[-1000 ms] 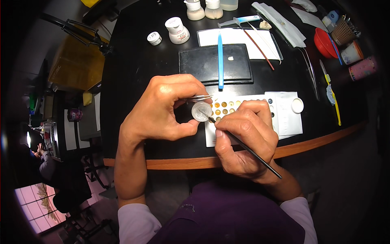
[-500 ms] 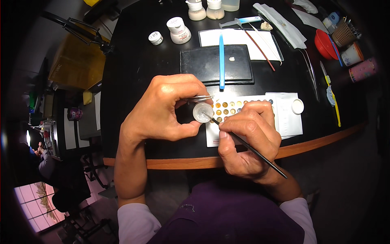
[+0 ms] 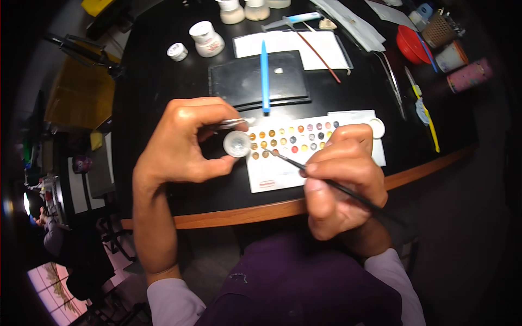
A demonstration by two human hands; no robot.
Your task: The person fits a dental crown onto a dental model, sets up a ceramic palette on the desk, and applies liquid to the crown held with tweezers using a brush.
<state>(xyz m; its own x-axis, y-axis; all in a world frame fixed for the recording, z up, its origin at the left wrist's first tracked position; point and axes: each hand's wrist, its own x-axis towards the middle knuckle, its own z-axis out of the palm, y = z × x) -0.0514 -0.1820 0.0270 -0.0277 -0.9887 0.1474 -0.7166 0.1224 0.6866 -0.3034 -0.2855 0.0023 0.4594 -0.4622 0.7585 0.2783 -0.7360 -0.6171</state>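
Note:
My left hand [image 3: 187,141] is closed around a small round jar [image 3: 237,144] with a whitish, translucent inside, its mouth facing up. Metal tweezers [image 3: 228,124] are also in that hand, with a small white piece [image 3: 250,120] at their tips. Held like a pen in my right hand [image 3: 348,179] is a thin black-handled brush [image 3: 291,161]. Its tip is to the right of the jar, over a white card [image 3: 272,175] with rows of coloured round dabs. Whether the tip touches the card I cannot tell.
Behind the card lie a black flat case [image 3: 228,81] and a blue stick [image 3: 265,76]. White jars [image 3: 206,41] stand at the back left. To the right are a round white lid [image 3: 376,128], long tweezers [image 3: 394,87], a yellow-handled tool [image 3: 431,127] and a red bowl [image 3: 410,44].
The brush tip has come out of the jar and moved right, over the dabs. My right hand has drawn away from my left. The whole view has shifted, so the table appears further left.

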